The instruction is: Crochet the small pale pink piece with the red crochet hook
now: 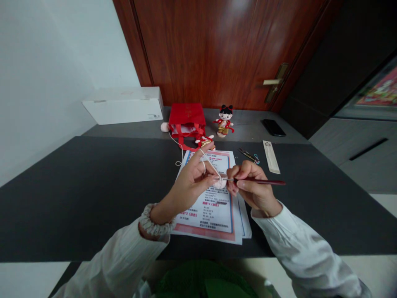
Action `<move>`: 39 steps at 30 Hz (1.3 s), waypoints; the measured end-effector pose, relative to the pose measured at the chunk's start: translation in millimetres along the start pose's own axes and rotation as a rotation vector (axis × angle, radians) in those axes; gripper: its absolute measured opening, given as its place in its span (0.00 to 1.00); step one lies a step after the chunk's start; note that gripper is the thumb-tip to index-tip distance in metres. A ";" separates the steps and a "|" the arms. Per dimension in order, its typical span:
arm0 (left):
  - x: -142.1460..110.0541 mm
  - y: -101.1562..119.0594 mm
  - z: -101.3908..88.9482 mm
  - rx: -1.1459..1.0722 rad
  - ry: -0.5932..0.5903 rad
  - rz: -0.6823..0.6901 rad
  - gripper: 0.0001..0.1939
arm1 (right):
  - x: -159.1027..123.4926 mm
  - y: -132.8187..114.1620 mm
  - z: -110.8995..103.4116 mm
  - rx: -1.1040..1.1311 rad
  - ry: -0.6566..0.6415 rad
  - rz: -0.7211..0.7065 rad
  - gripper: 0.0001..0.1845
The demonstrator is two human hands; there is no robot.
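My left hand [194, 176] pinches a small pale pink crochet piece [220, 182] between thumb and fingers. Pale yarn [211, 164] runs over its raised index finger down to the piece. In my right hand [252, 184] is a crochet hook [268, 181] with a dark red handle, held sideways. Its metal tip meets the crochet piece. Both hands are above printed pattern sheets [203, 227]. From a pale yarn ball [165, 127] at the back, a strand trails across the table towards the left hand.
A red bag [187, 114] stands at the back, with red and gold crocheted parts [205, 141] before it. Nearby stands a crocheted doll [225, 121]. Small tools [247, 155], a beige strip-shaped packet [271, 157] and a phone [273, 127] lie right. A white box [124, 105] sits back left.
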State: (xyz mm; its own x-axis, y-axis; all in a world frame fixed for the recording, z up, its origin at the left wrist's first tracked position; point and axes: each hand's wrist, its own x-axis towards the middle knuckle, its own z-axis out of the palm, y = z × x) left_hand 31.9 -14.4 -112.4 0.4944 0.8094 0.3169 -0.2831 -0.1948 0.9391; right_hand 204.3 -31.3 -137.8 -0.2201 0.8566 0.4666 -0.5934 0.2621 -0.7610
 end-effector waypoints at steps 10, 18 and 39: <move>2.3 -0.9 0.0 -0.044 0.069 -0.028 0.32 | 2.7 -0.7 6.2 0.036 0.067 0.043 0.06; 5.9 4.6 5.8 -0.054 0.119 -0.108 0.33 | 8.7 2.7 18.4 -0.005 0.236 0.062 0.11; 5.9 0.7 -3.2 -0.163 0.063 -0.168 0.43 | 9.1 2.5 10.4 0.278 0.316 0.304 0.13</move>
State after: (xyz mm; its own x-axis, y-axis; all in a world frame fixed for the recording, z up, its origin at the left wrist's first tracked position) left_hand 32.0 -8.0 -110.3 0.4953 0.8567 0.1439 -0.3325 0.0339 0.9425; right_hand 192.7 -27.4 -130.8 -0.1954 0.9794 0.0510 -0.7314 -0.1109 -0.6729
